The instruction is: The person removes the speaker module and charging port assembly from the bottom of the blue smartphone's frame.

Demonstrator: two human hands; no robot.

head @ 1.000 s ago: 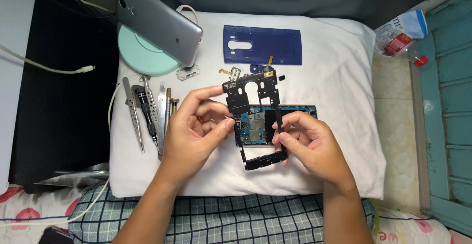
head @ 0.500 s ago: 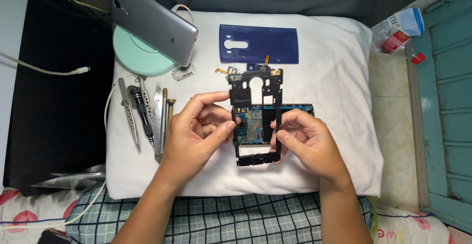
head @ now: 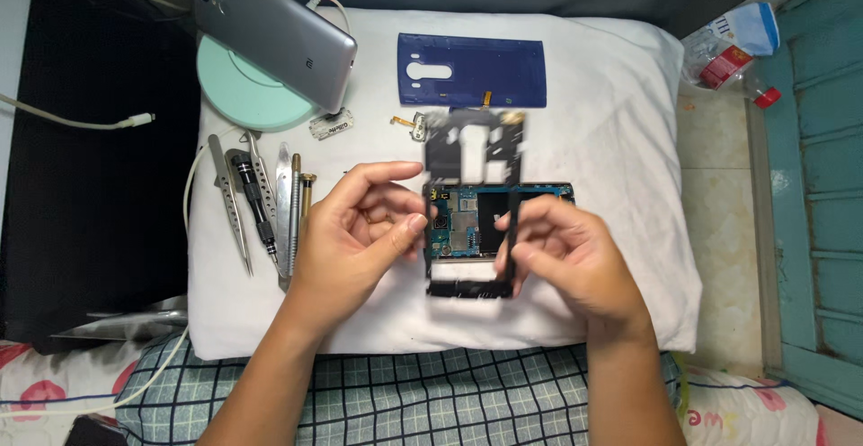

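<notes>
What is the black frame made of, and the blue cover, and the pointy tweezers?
The black frame looks like matte plastic: dull, thin, with cut-out holes, though blurred. The blue cover seems plastic too, smooth with a faint sheen. The tweezers look like bare metal, grey and shiny.

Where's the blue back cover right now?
In the head view the blue back cover lies flat near the far edge of the white pillow, beyond the black frame in the hands, right of the grey phone.
</notes>
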